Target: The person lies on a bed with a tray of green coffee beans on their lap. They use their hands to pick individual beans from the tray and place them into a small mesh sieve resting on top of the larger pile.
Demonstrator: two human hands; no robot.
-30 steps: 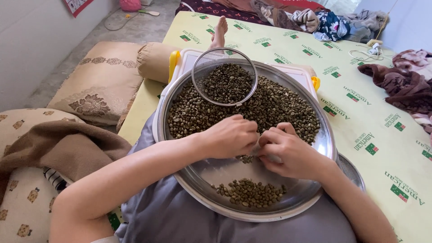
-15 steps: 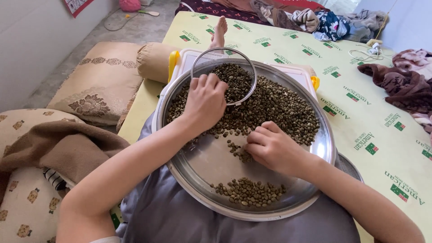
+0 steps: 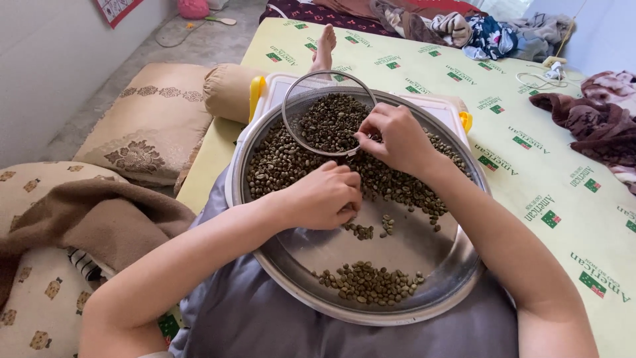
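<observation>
On our lap, a wide steel tray (image 3: 457, 278) rests tilted a little toward us, which keeps the big heap of green beans (image 3: 397, 182) at its far side and a small sorted pile (image 3: 368, 282) at the near rim, with bare metal between them. Our left hand (image 3: 324, 195) lies curled, knuckles up, at the edge of the heap, fingers closed loosely over a few beans, though the grip itself is hidden, so we cannot be sure. Our right hand (image 3: 394, 136) reaches further, fingertips pinched together at the rim of a round wire sieve (image 3: 318, 116) that sits on the heap, itself holding beans; it may be pinching one bean. The tray overlaps a white lidded box (image 3: 281, 86), and everything sits on a yellow mat (image 3: 530, 146).
</observation>
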